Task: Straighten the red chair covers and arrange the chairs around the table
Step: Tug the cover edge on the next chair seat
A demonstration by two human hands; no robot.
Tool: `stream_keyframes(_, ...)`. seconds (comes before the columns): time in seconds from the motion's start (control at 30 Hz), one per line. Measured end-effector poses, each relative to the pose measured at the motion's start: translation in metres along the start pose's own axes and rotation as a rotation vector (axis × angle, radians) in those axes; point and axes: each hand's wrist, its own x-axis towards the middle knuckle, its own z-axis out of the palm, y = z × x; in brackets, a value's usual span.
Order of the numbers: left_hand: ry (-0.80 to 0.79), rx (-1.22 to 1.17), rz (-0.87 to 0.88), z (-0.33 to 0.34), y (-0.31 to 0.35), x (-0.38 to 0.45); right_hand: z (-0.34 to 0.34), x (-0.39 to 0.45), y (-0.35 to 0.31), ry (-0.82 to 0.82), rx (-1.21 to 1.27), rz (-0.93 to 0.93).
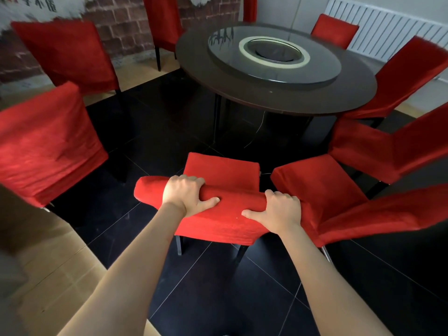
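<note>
A chair in a red cover [219,167] stands right in front of me, its seat facing the round dark table [276,98]. My left hand [188,194] grips the top of its backrest left of centre. My right hand [278,209] grips the same top edge further right, thumb on my side. A gap of black floor separates this chair from the table. Several other red-covered chairs ring the table: two at the left [46,146] [70,52], one close on the right [317,180], others along the right [388,146] and far side.
The table carries a glass turntable [274,58] with a round recess in its middle. A white radiator [385,27] lines the far right wall and a brick-pattern wall [126,23] the far left. The floor is black tile with tan tile at the left.
</note>
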Motion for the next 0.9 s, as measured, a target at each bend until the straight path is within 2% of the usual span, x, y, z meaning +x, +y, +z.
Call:
stream_keyframes(0.3,-0.029,-0.01,-0.02,-0.001,0.0,-0.002,-0.002,0.0,-0.001,-0.085,0.013,0.01)
stream_keyframes(0.53,-0.018,-0.077,-0.055,-0.011,-0.013,-0.011,-0.014,0.007,-0.004,-0.147,0.215,-0.128)
stream_keyframes(0.73,0.046,-0.073,-0.318,-0.039,-0.067,-0.031,-0.037,0.043,-0.036,-0.122,0.27,-0.274)
stream_keyframes(0.9,0.045,-0.025,-0.512,-0.048,-0.12,-0.067,-0.057,0.076,-0.098,-0.109,0.299,-0.44)
